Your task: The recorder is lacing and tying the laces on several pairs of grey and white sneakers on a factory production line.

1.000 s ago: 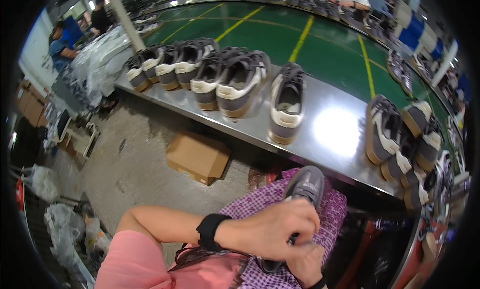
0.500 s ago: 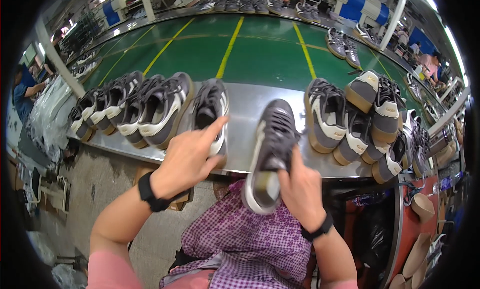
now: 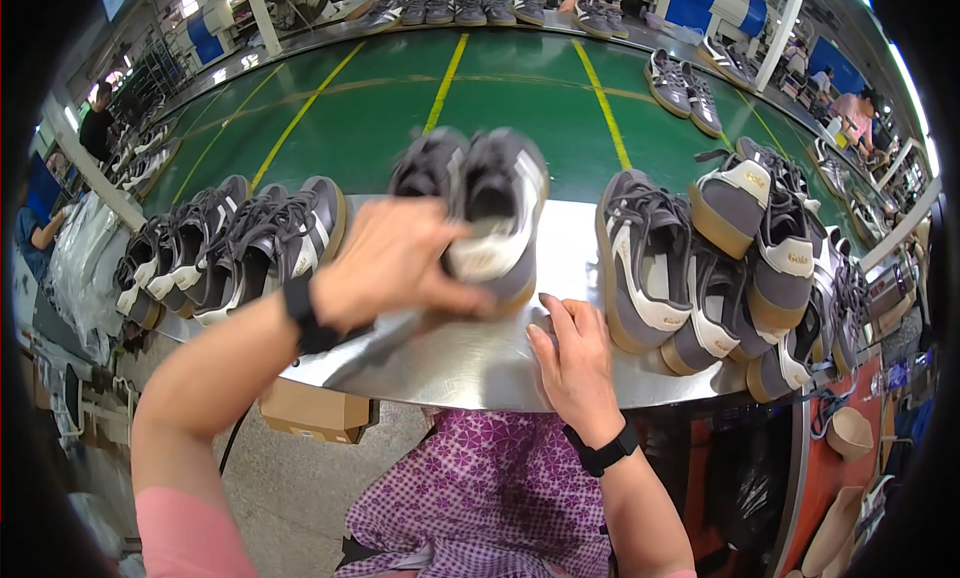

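My left hand (image 3: 385,263) grips a pair of dark grey sneakers at the heels; it is slightly blurred. The right-hand sneaker (image 3: 505,213) has a white heel patch and a tan sole. Its mate, the other sneaker (image 3: 425,168), stands close beside it, its heel hidden by my left hand. The pair is at the far side of the metal shelf (image 3: 430,363), by the green belt. My right hand (image 3: 577,366) holds nothing, fingers apart, over the shelf's near edge just short of the pair.
Several sneakers (image 3: 310,223) line up at the left of the shelf. More sneakers (image 3: 650,268) stand and lie piled at the right. The green conveyor belt (image 3: 520,93) with yellow lines runs beyond, carrying another pair (image 3: 680,88). A cardboard box (image 3: 315,410) sits below the shelf.
The sneaker that my right hand held up now stands beside its mate. My left hand has closed on the pair, now farther away near the belt. My right hand has let go.
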Demonstrator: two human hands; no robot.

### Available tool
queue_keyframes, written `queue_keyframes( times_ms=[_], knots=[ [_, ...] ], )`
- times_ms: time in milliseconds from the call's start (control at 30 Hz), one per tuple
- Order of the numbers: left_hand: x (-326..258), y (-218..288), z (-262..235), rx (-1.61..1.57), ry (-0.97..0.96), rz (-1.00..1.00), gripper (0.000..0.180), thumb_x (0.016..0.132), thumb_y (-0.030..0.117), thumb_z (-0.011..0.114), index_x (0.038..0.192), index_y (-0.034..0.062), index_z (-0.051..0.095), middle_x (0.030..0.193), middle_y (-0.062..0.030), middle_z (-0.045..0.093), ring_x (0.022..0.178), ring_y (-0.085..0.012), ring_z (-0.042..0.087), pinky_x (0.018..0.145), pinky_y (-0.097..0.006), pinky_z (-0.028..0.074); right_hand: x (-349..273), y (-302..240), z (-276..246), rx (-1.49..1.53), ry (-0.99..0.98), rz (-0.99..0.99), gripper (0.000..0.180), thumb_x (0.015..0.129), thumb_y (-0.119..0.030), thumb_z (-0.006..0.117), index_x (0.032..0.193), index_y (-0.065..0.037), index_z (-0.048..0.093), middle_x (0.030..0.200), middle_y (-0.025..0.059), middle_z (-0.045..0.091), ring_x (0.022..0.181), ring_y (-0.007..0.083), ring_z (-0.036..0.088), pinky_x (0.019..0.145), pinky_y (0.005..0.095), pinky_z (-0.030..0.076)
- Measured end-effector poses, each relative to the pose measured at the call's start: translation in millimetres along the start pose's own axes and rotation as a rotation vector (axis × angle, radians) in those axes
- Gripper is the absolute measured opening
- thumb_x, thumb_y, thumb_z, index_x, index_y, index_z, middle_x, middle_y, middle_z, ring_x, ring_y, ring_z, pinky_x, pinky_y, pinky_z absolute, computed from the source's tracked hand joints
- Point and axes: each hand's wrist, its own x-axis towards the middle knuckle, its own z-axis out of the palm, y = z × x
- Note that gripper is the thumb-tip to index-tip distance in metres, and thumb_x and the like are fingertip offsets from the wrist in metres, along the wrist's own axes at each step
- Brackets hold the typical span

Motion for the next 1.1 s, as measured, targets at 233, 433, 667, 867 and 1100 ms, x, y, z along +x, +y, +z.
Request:
queue_keyframes(
  times_ms=[233, 433, 667, 867, 1100],
  knots=[
    [95, -34, 20, 0.116, 0.286, -0.124, 0.056, 0.079, 0.035, 0.073, 0.126, 0.0092, 0.056, 0.119, -0.0170, 0.060, 0.104, -0.0341, 0.059, 0.084, -0.042, 0.050, 5, -2, 3, 0.022, -0.021, -0.028, 0.033, 0.084, -0.012, 0.067, 0.114, 0.000, 0.061, 0.097, 0.0124, 0.055, 0.091, 0.0298, 0.052, 0.081, 0.0390, 0.044],
    [-29, 10, -7, 0.017, 0.081, -0.054, 0.059, 0.072, 0.027, 0.078, 0.123, 0.0057, 0.056, 0.122, -0.0176, 0.057, 0.116, -0.0353, 0.051, 0.100, -0.043, 0.039, 3, 4, 4, 0.059, 0.009, -0.013, 0.031, 0.084, -0.010, 0.066, 0.112, 0.001, 0.061, 0.097, 0.0126, 0.056, 0.091, 0.0302, 0.053, 0.080, 0.0390, 0.044],
    [-170, -29, -54, 0.438, 0.072, -0.554, 0.045, 0.063, 0.027, 0.080, 0.098, 0.0029, 0.065, 0.093, -0.0104, 0.061, 0.088, -0.0290, 0.053, 0.079, -0.039, 0.040, -2, 1, 7, 0.021, 0.039, -0.051, 0.028, 0.084, -0.010, 0.065, 0.110, 0.000, 0.062, 0.097, 0.0132, 0.056, 0.092, 0.0308, 0.053, 0.081, 0.0397, 0.045],
    [-162, -13, -38, 0.071, 0.166, -0.224, 0.026, 0.066, 0.030, 0.076, 0.070, 0.0050, 0.067, 0.071, -0.0089, 0.058, 0.079, -0.0275, 0.052, 0.076, -0.037, 0.039, -17, -18, -5, -0.025, 0.005, -0.027, 0.024, 0.086, -0.010, 0.063, 0.109, -0.002, 0.062, 0.100, 0.0148, 0.058, 0.095, 0.0320, 0.055, 0.083, 0.0402, 0.045],
    [-188, 150, -14, -0.340, 0.043, 0.032, 0.025, 0.067, 0.024, 0.075, 0.066, 0.0078, 0.056, 0.072, -0.0044, 0.050, 0.068, -0.0200, 0.054, 0.057, -0.032, 0.045, -96, -100, -38, 0.313, -0.420, 0.159, 0.077, 0.085, -0.026, 0.067, 0.139, 0.011, 0.027, 0.141, 0.0322, 0.036, 0.128, 0.0466, 0.041, 0.109, 0.0414, 0.033]
  ],
)
